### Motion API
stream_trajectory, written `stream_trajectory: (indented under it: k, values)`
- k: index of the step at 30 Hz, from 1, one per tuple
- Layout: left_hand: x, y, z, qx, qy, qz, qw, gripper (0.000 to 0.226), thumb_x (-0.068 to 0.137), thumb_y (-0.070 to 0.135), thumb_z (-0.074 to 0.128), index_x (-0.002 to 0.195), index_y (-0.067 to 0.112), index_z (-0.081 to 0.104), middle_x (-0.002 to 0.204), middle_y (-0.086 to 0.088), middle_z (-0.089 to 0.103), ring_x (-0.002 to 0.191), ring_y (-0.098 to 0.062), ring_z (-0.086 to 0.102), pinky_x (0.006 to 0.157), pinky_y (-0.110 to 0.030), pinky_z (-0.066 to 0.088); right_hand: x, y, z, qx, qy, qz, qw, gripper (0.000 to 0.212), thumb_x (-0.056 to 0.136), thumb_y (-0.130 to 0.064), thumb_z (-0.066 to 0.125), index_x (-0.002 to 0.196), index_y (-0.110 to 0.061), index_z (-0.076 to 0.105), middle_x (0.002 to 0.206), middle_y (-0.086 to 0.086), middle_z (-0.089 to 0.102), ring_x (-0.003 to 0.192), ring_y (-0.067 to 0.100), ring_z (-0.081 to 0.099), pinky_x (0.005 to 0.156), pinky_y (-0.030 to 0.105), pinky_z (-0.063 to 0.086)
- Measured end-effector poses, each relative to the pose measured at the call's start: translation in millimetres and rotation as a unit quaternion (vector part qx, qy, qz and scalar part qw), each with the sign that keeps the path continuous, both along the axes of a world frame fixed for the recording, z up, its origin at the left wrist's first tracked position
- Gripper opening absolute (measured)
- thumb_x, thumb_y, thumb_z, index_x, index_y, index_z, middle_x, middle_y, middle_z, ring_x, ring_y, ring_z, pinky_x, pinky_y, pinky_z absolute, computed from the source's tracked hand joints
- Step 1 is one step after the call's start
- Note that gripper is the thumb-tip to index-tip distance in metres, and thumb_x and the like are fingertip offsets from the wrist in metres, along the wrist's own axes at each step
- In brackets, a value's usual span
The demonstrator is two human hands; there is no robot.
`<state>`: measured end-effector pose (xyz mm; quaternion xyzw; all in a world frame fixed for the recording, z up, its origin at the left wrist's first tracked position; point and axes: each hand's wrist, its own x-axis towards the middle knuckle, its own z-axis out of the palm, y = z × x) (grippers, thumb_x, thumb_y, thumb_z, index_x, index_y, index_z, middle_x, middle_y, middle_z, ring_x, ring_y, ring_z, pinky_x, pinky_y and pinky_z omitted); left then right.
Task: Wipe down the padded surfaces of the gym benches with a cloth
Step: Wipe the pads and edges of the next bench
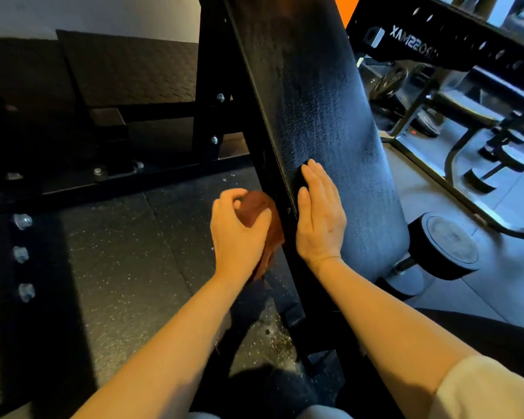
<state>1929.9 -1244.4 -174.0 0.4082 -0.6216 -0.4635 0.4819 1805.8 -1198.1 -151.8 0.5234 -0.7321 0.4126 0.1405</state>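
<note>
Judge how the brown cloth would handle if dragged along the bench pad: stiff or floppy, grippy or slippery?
Probably floppy: the cloth bunches in the left hand and its tail hangs limp below. Likely light, since curled fingers hold it easily. The pad looks grained, so the cloth may drag somewhat rather than glide.

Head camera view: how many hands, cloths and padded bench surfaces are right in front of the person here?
Hands: 2, left hand gripping the cloth, right hand flat on the pad
Cloths: 1, brown cloth
Padded bench surfaces up close: 1, black pad
Total: 4
</note>
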Motion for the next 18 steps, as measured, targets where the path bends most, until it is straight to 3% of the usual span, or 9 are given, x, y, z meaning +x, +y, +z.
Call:
stream_trajectory:
  k: [2, 4, 7, 10, 13, 16, 18]
  values:
    - [-6.6, -22.7, 23.0, 0.003, 0.05, 0.035, 0.998, 0.025, 0.082, 0.024, 0.07, 0.104, 0.023, 0.059, 0.106, -0.001, 0.053, 0.094, -0.007, 0.053, 0.085, -0.012, 0.041, -0.3, 0.3, 0.0, 0.0, 0.001, -0.006, 1.0, 0.046, 0.1, -0.029, 0.034, 0.135, -0.005, 0.053, 0.144, 0.009, 0.049, 0.136, 0.022, 0.042, 0.114, 0.036, 0.031]
    - [-16.4, -31.2, 34.4, -0.014, 0.047, 0.033, 0.998, 0.019, 0.083, 0.028, 0.069, 0.1, 0.026, 0.061, 0.1, 0.006, 0.056, 0.095, -0.01, 0.055, 0.086, -0.022, 0.046, 0.6, 0.2, 0.1, -0.002, 0.0, -0.008, 1.0, 0.046, 0.1, -0.029, 0.035, 0.134, -0.005, 0.053, 0.143, 0.009, 0.05, 0.136, 0.022, 0.042, 0.114, 0.036, 0.031]
    - [-22.8, -6.0, 18.7, -0.019, 0.054, 0.014, 0.998, 0.01, 0.083, 0.017, 0.07, 0.091, 0.02, 0.064, 0.081, 0.009, 0.064, 0.076, -0.002, 0.059, 0.072, -0.02, 0.048, 0.6, -0.9, -0.8, -0.008, 0.006, -0.009, 1.0, 0.046, 0.1, -0.027, 0.035, 0.133, -0.003, 0.054, 0.142, 0.011, 0.051, 0.135, 0.024, 0.043, 0.113, 0.037, 0.032]
    - [-7.5, 22.7, -16.1, 0.021, -0.02, -0.043, 0.999, 0.009, 0.08, 0.017, 0.072, 0.085, 0.021, 0.065, 0.074, 0.008, 0.065, 0.07, -0.003, 0.061, 0.063, -0.021, 0.046, 0.3, -0.9, -0.1, 0.0, 0.014, -0.017, 1.0, 0.045, 0.1, -0.026, 0.035, 0.133, -0.003, 0.054, 0.143, 0.01, 0.05, 0.135, 0.022, 0.041, 0.113, 0.036, 0.031]
    - [0.4, 18.1, -19.8, 0.033, -0.021, -0.006, 0.999, 0.015, 0.078, 0.019, 0.074, 0.088, 0.026, 0.065, 0.084, 0.009, 0.066, 0.078, -0.002, 0.061, 0.072, -0.027, 0.05, 1.4, -0.2, 0.4, 0.007, 0.013, -0.016, 1.0, 0.045, 0.1, -0.027, 0.035, 0.134, -0.003, 0.053, 0.143, 0.01, 0.05, 0.136, 0.022, 0.041, 0.113, 0.037, 0.032]
    - [-11.7, 5.8, 8.4, -0.006, 0.061, 0.001, 0.998, 0.024, 0.082, 0.018, 0.074, 0.104, 0.024, 0.067, 0.101, 0.007, 0.066, 0.092, 0.0, 0.06, 0.082, -0.013, 0.047, 0.3, -0.5, 0.3, 0.005, 0.011, -0.014, 1.0, 0.045, 0.099, -0.027, 0.036, 0.134, -0.003, 0.053, 0.143, 0.01, 0.05, 0.135, 0.023, 0.041, 0.113, 0.037, 0.032]
    - [-20.2, 9.9, 13.5, -0.015, 0.067, 0.0, 0.998, 0.026, 0.08, 0.012, 0.073, 0.105, 0.017, 0.069, 0.1, 0.005, 0.067, 0.092, -0.001, 0.061, 0.083, -0.011, 0.045, 0.4, -0.9, -0.4, -0.001, 0.018, -0.016, 1.0, 0.045, 0.099, -0.026, 0.036, 0.133, -0.002, 0.054, 0.142, 0.011, 0.05, 0.135, 0.024, 0.042, 0.113, 0.037, 0.032]
